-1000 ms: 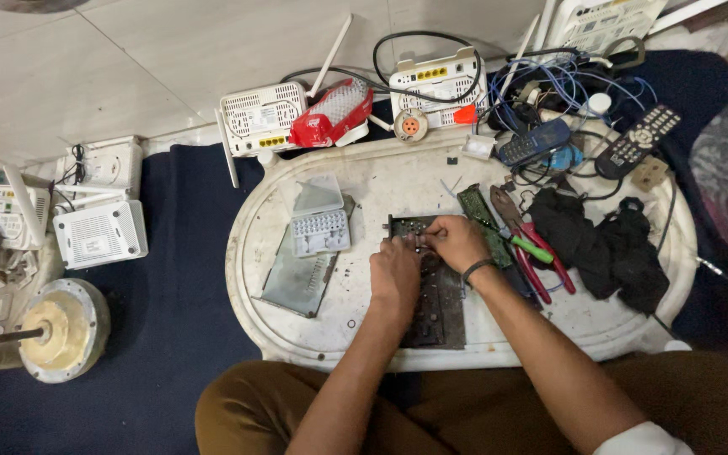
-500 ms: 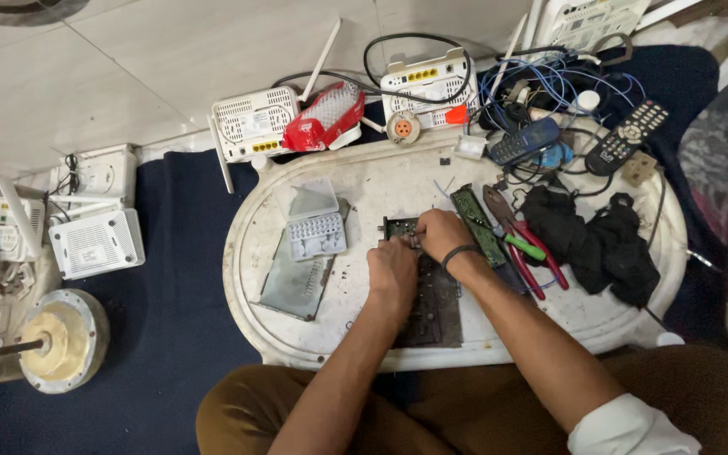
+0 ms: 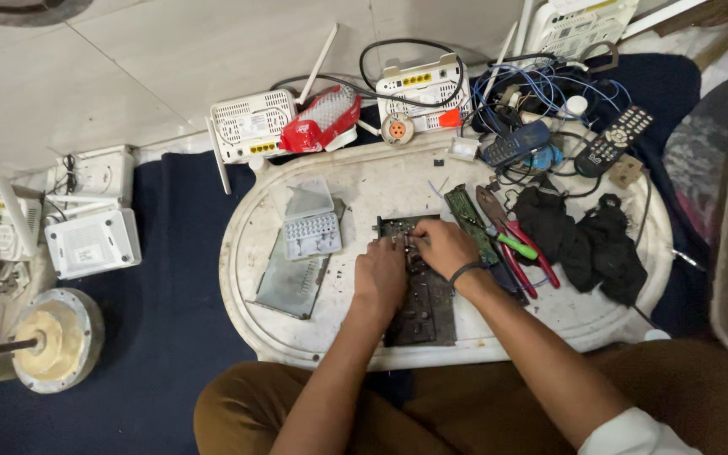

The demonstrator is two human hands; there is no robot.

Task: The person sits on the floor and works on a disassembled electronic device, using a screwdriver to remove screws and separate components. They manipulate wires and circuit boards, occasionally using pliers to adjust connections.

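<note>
White oval tray-table (image 3: 600, 324), stained, set on a dark blue mat (image 3: 162, 278). On it: dark circuit board (image 3: 419, 291) under both hands; clear screw box (image 3: 312, 223) and grey metal plate (image 3: 292, 282) left of the left hand (image 3: 378, 274); green circuit strip (image 3: 469, 219), red-handled pliers (image 3: 516, 244) and black cloth (image 3: 587, 240) right of the right hand (image 3: 444, 246); blue handset (image 3: 511, 145) beyond them.
</note>
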